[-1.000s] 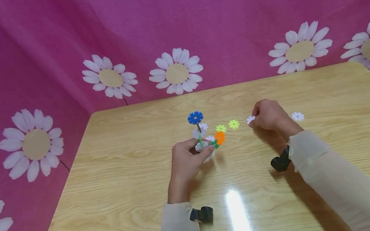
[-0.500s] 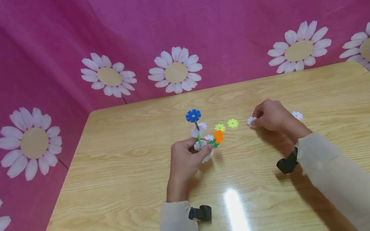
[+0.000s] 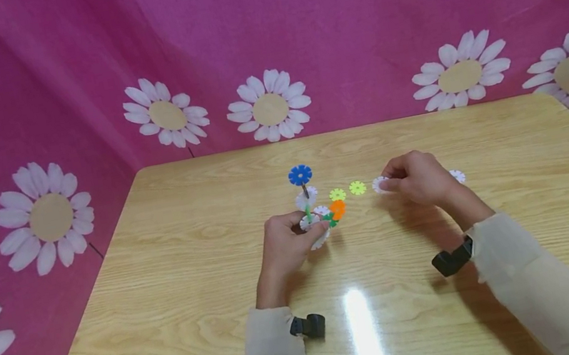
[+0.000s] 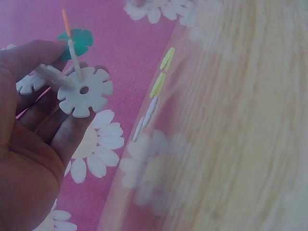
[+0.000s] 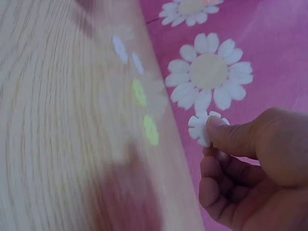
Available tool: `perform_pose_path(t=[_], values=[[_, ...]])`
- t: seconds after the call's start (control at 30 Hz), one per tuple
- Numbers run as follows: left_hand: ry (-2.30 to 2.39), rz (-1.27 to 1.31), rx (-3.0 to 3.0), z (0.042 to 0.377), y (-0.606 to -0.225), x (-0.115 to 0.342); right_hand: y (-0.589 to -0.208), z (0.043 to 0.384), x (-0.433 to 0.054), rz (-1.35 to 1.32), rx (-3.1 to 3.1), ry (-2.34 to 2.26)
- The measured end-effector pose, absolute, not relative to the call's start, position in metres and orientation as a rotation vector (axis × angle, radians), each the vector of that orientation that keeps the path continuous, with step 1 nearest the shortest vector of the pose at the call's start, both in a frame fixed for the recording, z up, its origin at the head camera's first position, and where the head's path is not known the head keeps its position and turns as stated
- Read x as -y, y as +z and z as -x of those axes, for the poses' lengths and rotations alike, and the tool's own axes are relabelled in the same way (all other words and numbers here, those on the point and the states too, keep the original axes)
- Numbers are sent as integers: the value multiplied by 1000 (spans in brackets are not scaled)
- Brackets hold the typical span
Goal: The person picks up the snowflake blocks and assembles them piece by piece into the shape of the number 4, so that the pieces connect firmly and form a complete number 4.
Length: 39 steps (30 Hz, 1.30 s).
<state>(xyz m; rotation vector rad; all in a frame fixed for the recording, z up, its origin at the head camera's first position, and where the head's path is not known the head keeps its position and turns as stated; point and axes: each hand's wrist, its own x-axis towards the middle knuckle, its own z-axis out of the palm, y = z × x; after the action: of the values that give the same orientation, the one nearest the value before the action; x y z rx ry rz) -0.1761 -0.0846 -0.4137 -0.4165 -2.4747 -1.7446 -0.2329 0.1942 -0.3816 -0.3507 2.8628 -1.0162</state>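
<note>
Over a pale wood-grain desk [image 3: 180, 297], the left hand [image 3: 286, 245] clamps its fingers on linked, multicoloured, notched plastic discs [image 3: 305, 202]; the right hand [image 3: 417, 178] pinches a white notched disc [image 5: 198, 127].

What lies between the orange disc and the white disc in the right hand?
In the head view, a yellow-green disc lies on the table between them; a second yellow-green disc appears just beyond the orange disc.
</note>
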Motion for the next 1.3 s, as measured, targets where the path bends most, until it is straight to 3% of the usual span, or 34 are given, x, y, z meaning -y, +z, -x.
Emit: perform_pose_path(t=[0.57,1.3], values=[[-1721,449,2487,175,-414,83,-358,209,-169,533,-2773,-1317],[-1742,465,2485,175,-412,80,-359,203,-154,541,-2604,-1491]])
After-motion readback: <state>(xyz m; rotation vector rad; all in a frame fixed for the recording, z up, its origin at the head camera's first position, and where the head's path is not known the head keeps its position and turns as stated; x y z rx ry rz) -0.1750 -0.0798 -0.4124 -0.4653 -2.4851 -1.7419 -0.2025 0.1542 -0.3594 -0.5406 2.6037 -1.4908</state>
